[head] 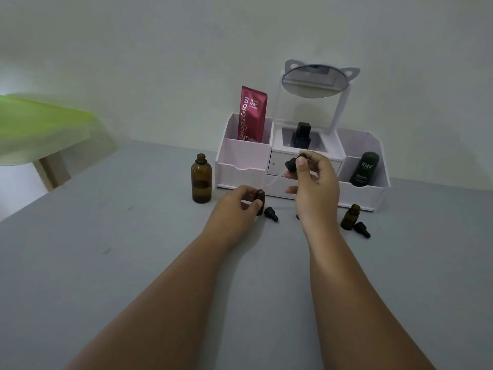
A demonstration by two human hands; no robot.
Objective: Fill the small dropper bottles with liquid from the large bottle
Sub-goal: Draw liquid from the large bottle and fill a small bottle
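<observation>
at frame centre, the left hand (241, 202) pinches a small amber glass bottle (260, 200) upright on the smooth grey table (133, 263); the right hand (314, 182) grips a black rubber-bulbed dropper (292, 164), its clear pipette angled toward the bottle's mouth. the large amber bottle (201, 178), cylindrical and uncapped, stands left of centre.

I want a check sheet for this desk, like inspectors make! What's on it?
Surface: grey table, a few faint marks.
Job's things: large amber bottle open, partly full; small bottle held upright; second small bottle open at right; two loose dropper caps lying beside them.
Clutter: pink organiser with cat-ear mirror, red sachet, black bottle, dark tube.
Grips: left hand steadies the small bottle; right hand holds a dropper, glass tip aimed near the bottle mouth.
Cables: nothing seen.
Surroundings: pale wall; blurred green thing at left.
</observation>
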